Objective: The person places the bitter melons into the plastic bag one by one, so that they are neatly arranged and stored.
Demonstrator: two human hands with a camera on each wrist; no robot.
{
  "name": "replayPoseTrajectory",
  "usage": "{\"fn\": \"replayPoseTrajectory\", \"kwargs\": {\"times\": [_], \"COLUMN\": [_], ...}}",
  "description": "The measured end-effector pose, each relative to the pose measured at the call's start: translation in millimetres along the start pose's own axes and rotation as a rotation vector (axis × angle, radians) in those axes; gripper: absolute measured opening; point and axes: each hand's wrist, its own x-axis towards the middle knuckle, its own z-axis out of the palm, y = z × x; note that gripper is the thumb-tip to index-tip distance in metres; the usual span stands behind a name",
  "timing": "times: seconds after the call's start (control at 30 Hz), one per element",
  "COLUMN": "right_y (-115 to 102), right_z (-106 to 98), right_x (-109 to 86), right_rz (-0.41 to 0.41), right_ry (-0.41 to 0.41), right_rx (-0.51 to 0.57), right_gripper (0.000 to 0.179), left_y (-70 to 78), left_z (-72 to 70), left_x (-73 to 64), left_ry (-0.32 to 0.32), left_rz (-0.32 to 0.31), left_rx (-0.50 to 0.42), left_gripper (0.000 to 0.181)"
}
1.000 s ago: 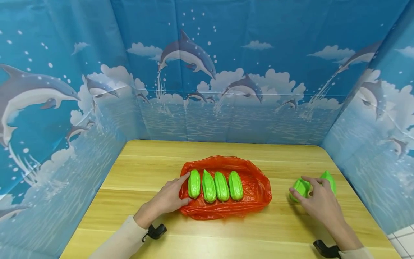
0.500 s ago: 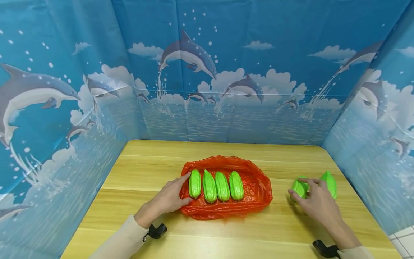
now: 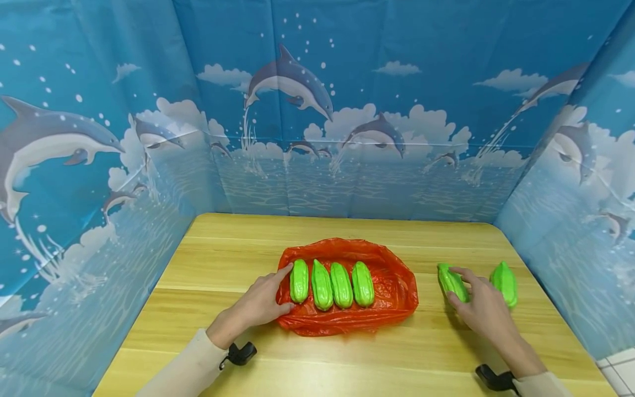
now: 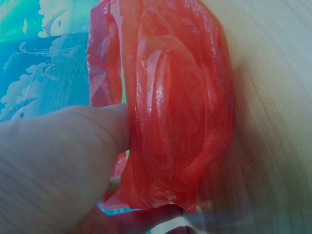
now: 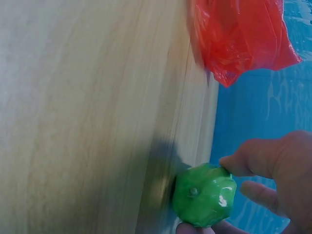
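Observation:
On the table lies a red plastic bag (image 3: 392,286) with its mouth spread wide. Inside it several green ribbed gourds (image 3: 342,285) lie side by side. My left hand (image 3: 259,300) holds the bag's left rim, index finger and thumb spread apart along it; in the left wrist view the thumb reaches over the red plastic. To the right of the bag, my right hand (image 3: 488,311) has thumb and fingers around another green ribbed gourd (image 3: 450,282), which lies slanted. The right wrist view shows this gourd (image 5: 202,195) end-on, with a small nub, low over the wood.
One more green gourd (image 3: 504,284) lies just beyond my right hand, near the table's right side. The wooden table (image 3: 233,242) is bounded at the back and sides by a blue dolphin-print curtain (image 3: 317,182).
My right hand has shifted slightly left, and the gourd at its fingers has turned from nearly end-on to lying lengthwise. The left hand and the bag stay in place.

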Motion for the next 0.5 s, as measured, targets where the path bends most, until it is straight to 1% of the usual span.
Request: {"fn": "replayPoseTrajectory", "kwargs": {"times": [0.13, 0.33, 0.5], "right_y": [-0.6, -2.6, -3.1], "right_z": [-1.7, -3.4, -2.9], "right_x": [1.6, 3.2, 4.1], "right_rz": [0.016, 0.046, 0.059], "right_ry": [-0.047, -0.085, -0.094], "right_rx": [0.022, 0.019, 0.023], "right_gripper": [0.071, 0.071, 0.072], "left_y": [0.5, 1.1, 1.5], "left_z": [-0.3, -0.3, -0.6], "left_x": [-0.3, -0.6, -0.7], "left_ry": [0.001, -0.004, -0.006], "left_rz": [-0.002, -0.002, -0.002], "left_rx": [-0.002, 0.003, 0.004], "left_gripper": [0.099, 0.099, 0.099]}}
